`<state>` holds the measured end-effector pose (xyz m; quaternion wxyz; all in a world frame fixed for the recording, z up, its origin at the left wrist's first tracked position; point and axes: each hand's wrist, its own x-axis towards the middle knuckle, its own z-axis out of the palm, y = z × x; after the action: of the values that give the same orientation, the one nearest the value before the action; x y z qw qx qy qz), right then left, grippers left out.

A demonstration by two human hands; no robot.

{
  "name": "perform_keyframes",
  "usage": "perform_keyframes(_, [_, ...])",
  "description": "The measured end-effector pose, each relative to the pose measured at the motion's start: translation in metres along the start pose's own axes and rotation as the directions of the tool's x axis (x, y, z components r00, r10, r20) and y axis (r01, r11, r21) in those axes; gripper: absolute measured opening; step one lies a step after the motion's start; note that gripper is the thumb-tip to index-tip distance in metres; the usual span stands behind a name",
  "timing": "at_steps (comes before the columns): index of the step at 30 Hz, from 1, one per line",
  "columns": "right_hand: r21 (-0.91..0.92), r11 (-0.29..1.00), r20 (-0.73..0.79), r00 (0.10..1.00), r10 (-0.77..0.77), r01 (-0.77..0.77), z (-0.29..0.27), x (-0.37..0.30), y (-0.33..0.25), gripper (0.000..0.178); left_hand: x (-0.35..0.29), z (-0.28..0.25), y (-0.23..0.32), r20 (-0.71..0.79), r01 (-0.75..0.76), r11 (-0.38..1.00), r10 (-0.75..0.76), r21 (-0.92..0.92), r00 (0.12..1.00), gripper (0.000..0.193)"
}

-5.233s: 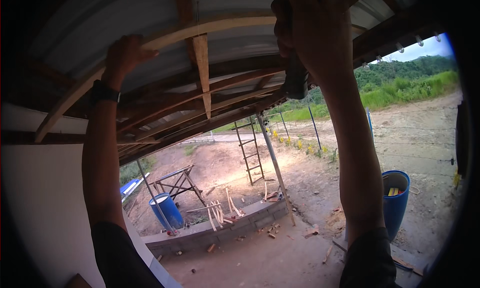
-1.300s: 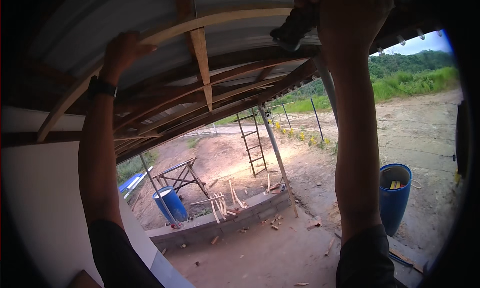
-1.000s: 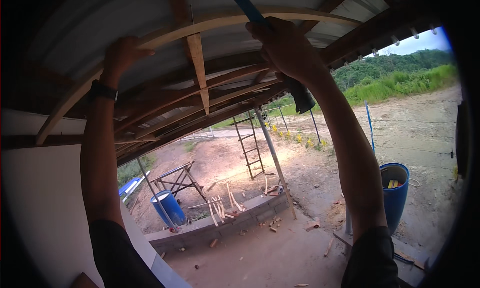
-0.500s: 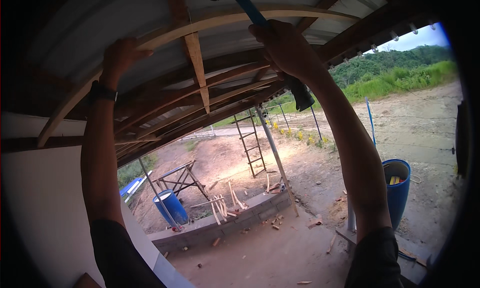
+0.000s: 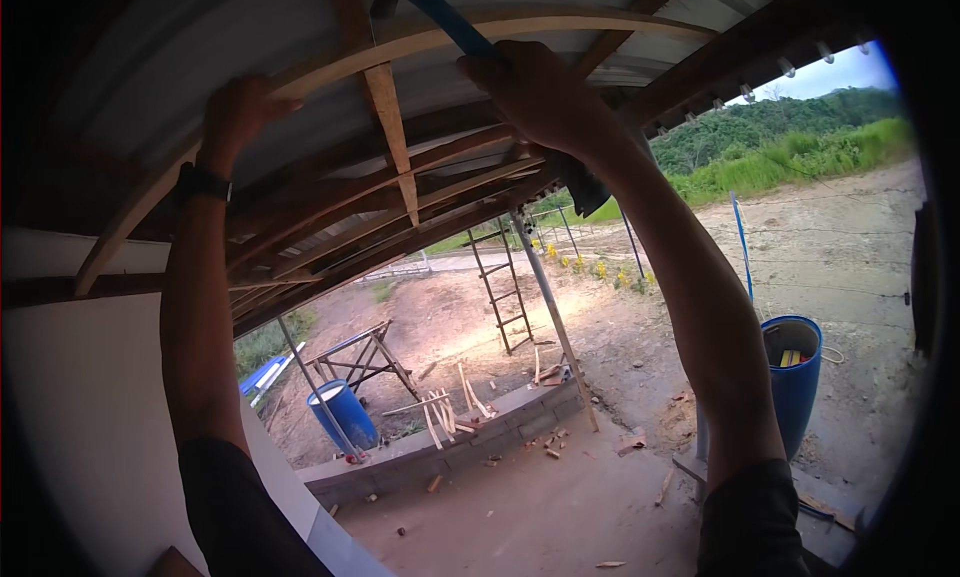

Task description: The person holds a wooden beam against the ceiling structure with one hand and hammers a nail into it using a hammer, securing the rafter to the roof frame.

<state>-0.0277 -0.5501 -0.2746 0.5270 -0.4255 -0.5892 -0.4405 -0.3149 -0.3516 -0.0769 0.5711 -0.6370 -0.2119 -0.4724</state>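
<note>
Overhead, a long pale wooden strip [image 5: 330,70] runs across dark roof timbers under metal sheeting. My left hand [image 5: 238,117] grips this strip from below, its thumb stretched along the wood; a dark watch band circles that wrist. My right hand [image 5: 540,95] is closed round a hammer [image 5: 455,21] with a blue shaft and black grip. The hammer's dark head is raised near the place where the strip crosses a wooden beam [image 5: 392,117]. A thin, nail-like line shows at that crossing, too small to make out surely.
A white wall [image 5: 90,397] stands at left. Beyond a low block wall [image 5: 480,435] with wood offcuts are a blue barrel [image 5: 342,415], a trestle [image 5: 368,352] and a ladder [image 5: 500,287]. Another blue barrel [image 5: 795,387] stands at right, near a metal post [image 5: 545,292].
My right hand has moved left with the hammer, bringing its head closer to the crossing of strip and beam. My left hand keeps its hold on the strip.
</note>
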Motion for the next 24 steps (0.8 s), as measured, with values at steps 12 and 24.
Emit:
perform_keyframes(12, [0.007, 0.997, -0.267, 0.961, -0.077, 0.082, -0.020, -0.031, 0.000, 0.027, 0.001, -0.011, 0.018, -0.011, 0.060, 0.998, -0.060, -0.019, 0.998, 0.065])
perform_keyframes(24, [-0.090, 0.988, -0.242, 0.960, -0.144, 0.126, 0.019, 0.008, 0.002, 0.017, -0.002, -0.013, 0.026, -0.017, 0.077, 0.997, -0.077, 0.010, 0.997, 0.066])
